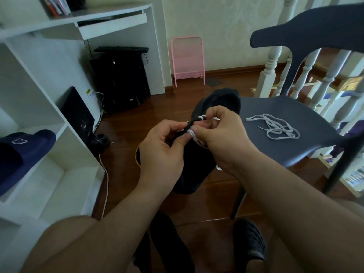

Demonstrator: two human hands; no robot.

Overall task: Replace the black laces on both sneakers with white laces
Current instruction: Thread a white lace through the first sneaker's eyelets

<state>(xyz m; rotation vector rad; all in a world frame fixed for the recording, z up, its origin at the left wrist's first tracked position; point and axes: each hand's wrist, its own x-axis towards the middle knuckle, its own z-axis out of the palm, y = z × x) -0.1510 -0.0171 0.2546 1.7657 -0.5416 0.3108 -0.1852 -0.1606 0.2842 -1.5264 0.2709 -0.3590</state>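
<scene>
While both hands [197, 134] pinch the white lace [194, 135] at the black sneaker [218, 99], threading seems midway; next eyelet needs aiming.

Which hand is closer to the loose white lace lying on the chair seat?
The right hand, working on the black sneaker just left of the spare white lace. The left hand sits farther left, beyond it.

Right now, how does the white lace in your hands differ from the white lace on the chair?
The white lace in the hands is partly threaded through the black sneaker, crossing its eyelets; the white lace on the chair lies loose in a tangle, in no shoe. The first is pinched by the left hand and right hand; the second is untouched on the grey chair seat. Both are flat and white.
</scene>
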